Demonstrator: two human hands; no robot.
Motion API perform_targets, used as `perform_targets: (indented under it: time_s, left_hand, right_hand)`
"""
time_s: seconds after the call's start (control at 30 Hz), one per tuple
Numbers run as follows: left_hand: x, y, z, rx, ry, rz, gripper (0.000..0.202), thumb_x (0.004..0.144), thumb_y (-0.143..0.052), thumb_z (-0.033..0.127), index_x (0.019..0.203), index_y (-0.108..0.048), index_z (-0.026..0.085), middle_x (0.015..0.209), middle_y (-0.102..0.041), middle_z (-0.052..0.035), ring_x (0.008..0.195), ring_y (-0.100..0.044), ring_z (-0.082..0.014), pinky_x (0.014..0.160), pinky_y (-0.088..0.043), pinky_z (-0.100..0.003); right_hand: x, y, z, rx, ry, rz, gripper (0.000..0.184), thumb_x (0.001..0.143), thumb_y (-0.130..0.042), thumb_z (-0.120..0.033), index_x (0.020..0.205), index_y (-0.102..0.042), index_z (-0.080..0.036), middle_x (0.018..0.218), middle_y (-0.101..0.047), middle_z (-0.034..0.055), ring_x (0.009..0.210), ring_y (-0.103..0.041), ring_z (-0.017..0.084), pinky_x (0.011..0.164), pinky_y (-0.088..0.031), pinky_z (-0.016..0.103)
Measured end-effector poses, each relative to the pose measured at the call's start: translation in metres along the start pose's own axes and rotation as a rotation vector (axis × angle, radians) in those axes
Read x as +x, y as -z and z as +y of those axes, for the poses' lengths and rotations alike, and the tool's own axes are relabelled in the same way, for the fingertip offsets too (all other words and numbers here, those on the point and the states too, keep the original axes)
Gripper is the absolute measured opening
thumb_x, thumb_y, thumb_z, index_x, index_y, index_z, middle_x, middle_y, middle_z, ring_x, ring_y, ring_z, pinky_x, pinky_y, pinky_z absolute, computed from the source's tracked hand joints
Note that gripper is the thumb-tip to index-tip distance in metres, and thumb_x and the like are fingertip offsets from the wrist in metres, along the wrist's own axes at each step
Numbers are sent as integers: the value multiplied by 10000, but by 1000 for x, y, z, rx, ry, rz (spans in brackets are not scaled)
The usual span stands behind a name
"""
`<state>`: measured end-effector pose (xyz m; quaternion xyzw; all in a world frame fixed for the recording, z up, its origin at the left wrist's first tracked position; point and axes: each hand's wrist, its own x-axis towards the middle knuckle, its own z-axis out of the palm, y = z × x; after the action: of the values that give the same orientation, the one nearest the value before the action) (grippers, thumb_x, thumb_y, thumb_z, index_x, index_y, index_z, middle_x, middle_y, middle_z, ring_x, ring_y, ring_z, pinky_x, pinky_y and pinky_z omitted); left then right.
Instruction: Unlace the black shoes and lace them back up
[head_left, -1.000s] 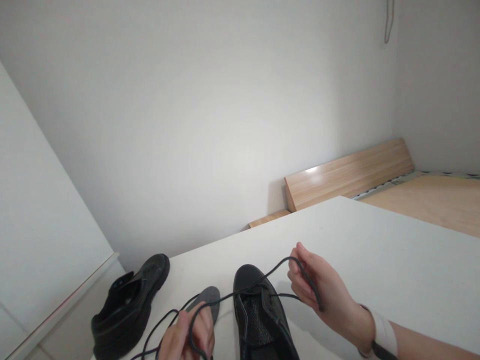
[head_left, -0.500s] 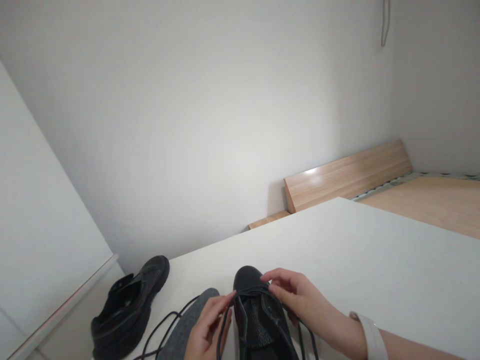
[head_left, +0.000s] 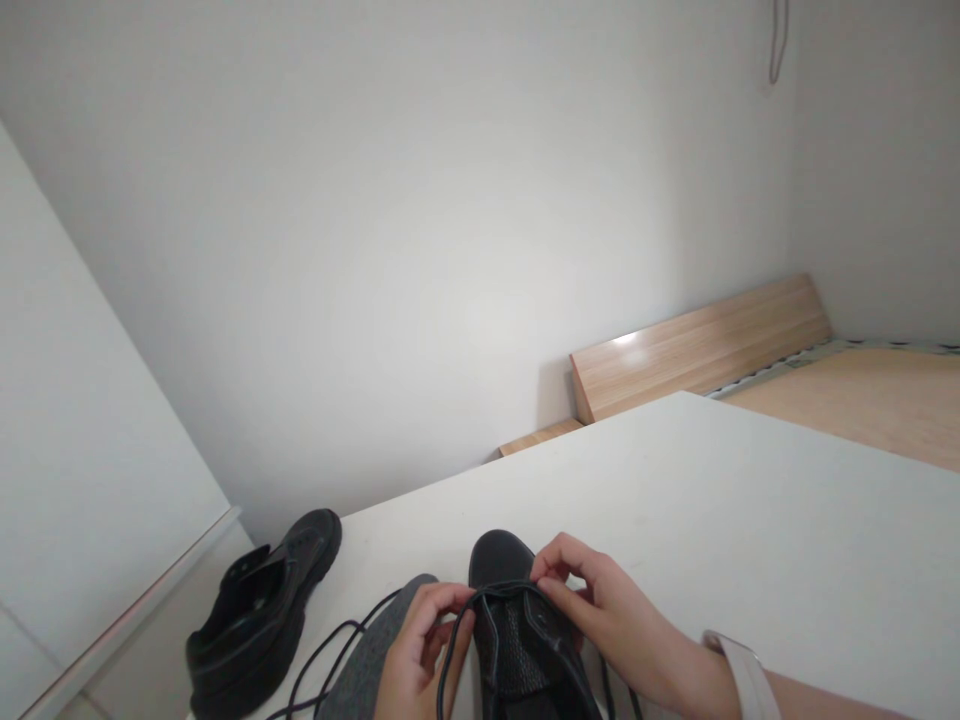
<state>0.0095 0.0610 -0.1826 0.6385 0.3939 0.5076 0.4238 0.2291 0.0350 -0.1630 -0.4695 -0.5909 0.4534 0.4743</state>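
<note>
A black shoe (head_left: 514,640) points away from me on the white table, its lower end cut off by the frame. Across its front lies a black shoelace (head_left: 504,590), whose ends trail down both sides. My left hand (head_left: 424,650) is at the shoe's left edge, thumb and fingers closed on the lace. On the right side my right hand (head_left: 600,600) pinches the lace between thumb and index finger. A grey insole-shaped piece (head_left: 367,645) lies to the left, partly behind my left hand.
A second black shoe (head_left: 262,620) lies at the table's left end. Another black lace (head_left: 341,640) curls beside the grey piece. The white table (head_left: 712,520) reaches to a plain wall; behind it stand a wooden headboard (head_left: 697,345) and bed board (head_left: 870,395).
My right thumb and index finger have come together on the lace. My left fingers have closed in, and the lace strands across the shoe lie closer together.
</note>
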Motion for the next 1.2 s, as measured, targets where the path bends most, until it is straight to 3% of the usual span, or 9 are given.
perform_targets:
  time_s: [0.1, 0.33, 0.57, 0.73, 0.87, 0.97, 1.1, 1.2]
  left_hand:
    - [1, -5, 6, 46, 18, -44, 346, 832, -713, 531, 877, -710, 188, 871, -648, -56, 841, -646, -211, 781, -531, -261]
    - [-2, -23, 18, 144, -88, 47, 397, 883, -597, 578, 736, -602, 209, 771, -561, -26, 753, -532, -209, 711, -447, -276]
    - [-12, -28, 36, 106, -133, 118, 362, 944, -522, 560, 830, -610, 228, 866, -632, -38, 838, -581, -218, 793, -439, -276]
    - [-11, -22, 44, -29, -126, 109, 315, 871, -667, 525, 823, -572, 228, 781, -580, -6, 784, -570, -188, 754, -451, -247]
    - [-9, -18, 44, -33, -83, 80, 314, 831, -724, 506, 823, -616, 212, 782, -609, -11, 803, -597, -181, 770, -471, -234]
    - [-8, -17, 42, -37, -54, 118, 336, 799, -760, 514, 832, -624, 208, 791, -638, -14, 800, -619, -176, 789, -491, -233]
    - [-7, -15, 41, -113, -66, 245, 381, 779, -777, 529, 869, -588, 212, 824, -637, -17, 797, -639, -184, 777, -529, -260]
    - [-7, -11, 39, -167, -37, 250, 353, 839, -716, 533, 911, -555, 227, 786, -580, 21, 601, -559, -117, 581, -498, -213]
  right_hand:
    - [-2, -1, 2, -33, 24, -6, 240, 925, -490, -436, 898, -543, -203, 811, -535, 15, 697, -474, 164, 605, -412, 287]
    - [-13, -5, -1, -2, 130, 12, 236, 1003, -371, -445, 921, -450, -238, 847, -477, 2, 783, -436, 181, 703, -398, 305]
    - [-19, -1, -18, -47, 251, 48, 227, 1013, -382, -414, 934, -489, -230, 858, -506, 17, 811, -483, 186, 749, -411, 312]
    - [-17, 7, -17, -113, 359, 115, 101, 973, -502, -306, 1045, -505, -235, 925, -529, 19, 846, -497, 177, 789, -431, 305]
    - [-11, 10, -15, -175, 387, 159, 49, 950, -507, -243, 969, -547, -222, 883, -546, 19, 827, -506, 179, 768, -428, 315]
    - [-7, 10, -15, -212, 382, 209, 81, 920, -491, -211, 921, -572, -213, 863, -561, 24, 832, -510, 187, 767, -419, 329]
    - [-2, 10, -13, -215, 268, 199, 92, 817, -524, -193, 844, -612, -203, 820, -580, 28, 810, -517, 198, 764, -412, 345]
    - [1, 10, -10, -207, 190, 197, 112, 784, -525, -233, 815, -627, -200, 781, -588, 26, 764, -520, 198, 732, -413, 348]
